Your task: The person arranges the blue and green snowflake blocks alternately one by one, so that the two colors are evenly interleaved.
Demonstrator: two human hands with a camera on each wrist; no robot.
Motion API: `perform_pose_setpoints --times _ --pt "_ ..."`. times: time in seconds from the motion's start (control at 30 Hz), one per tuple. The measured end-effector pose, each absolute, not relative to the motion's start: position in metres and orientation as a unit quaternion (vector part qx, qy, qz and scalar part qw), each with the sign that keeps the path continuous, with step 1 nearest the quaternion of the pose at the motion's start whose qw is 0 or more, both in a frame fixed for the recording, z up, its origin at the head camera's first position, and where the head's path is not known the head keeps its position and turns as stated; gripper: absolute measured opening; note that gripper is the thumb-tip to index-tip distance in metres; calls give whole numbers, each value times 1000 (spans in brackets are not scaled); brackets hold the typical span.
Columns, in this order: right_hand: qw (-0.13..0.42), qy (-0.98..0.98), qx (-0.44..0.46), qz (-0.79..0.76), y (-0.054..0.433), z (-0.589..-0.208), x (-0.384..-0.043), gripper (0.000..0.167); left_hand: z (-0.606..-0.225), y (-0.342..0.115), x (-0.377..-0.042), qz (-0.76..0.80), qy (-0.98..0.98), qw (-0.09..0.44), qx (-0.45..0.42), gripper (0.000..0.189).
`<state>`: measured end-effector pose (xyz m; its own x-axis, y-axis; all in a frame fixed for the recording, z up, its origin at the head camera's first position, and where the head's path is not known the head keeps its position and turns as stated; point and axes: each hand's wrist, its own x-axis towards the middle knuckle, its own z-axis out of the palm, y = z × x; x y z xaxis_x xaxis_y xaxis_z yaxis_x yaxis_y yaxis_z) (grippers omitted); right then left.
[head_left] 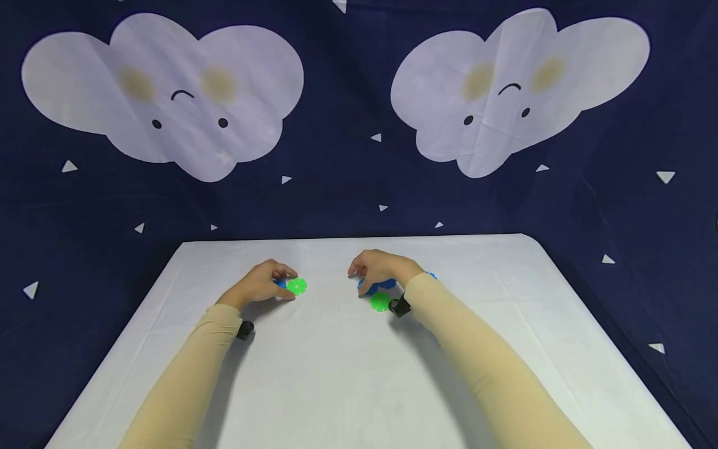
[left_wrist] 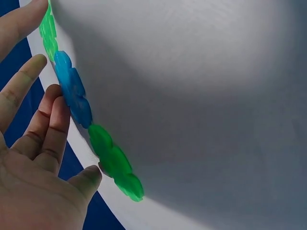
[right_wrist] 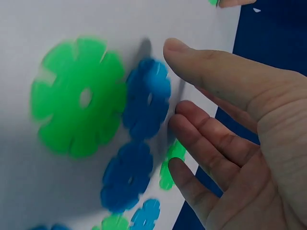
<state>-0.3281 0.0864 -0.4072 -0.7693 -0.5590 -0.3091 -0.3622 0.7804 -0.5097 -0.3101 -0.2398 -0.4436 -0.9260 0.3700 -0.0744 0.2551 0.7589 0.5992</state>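
Note:
On the white table my left hand [head_left: 262, 282] has thumb and forefinger spread at opposite edges of a green flower-shaped plastic disc [head_left: 297, 286]. The left wrist view shows a row of a green disc [left_wrist: 49, 36], a blue disc [left_wrist: 73, 88] and another green disc [left_wrist: 116, 163], with the other fingers beside it. My right hand [head_left: 380, 267] is loosely spread by a blue disc [right_wrist: 147, 98], and a gap shows between thumb and disc. Beside that disc are a larger-looking green disc [right_wrist: 79, 98] and a second blue disc [right_wrist: 127, 177]. Whether the discs are joined I cannot tell.
More discs lie by the right hand: a small green disc [right_wrist: 171, 165], a light blue disc [right_wrist: 145, 214] and a partly cut-off green disc [right_wrist: 114, 223]. The white table [head_left: 336, 374] ends at a dark blue backdrop [head_left: 336, 187] printed with clouds. Dark wrist cameras hang under both sleeves.

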Motion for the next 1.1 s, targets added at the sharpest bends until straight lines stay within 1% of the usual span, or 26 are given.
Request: perform_pose_setpoints --times 0.2,0.37,0.7,1.1 --pt "236 912 -259 -214 101 -407 -328 49 -444 -240 -310 305 933 92 167 54" --pt "226 915 -259 -211 107 -410 -329 43 -446 -240 -310 304 934 94 163 53" --pt "203 916 -256 -233 112 -422 -329 41 -450 -240 -312 311 933 93 157 49" --pt "188 918 -249 -244 111 -425 -328 36 -451 -239 -314 307 934 94 155 51"
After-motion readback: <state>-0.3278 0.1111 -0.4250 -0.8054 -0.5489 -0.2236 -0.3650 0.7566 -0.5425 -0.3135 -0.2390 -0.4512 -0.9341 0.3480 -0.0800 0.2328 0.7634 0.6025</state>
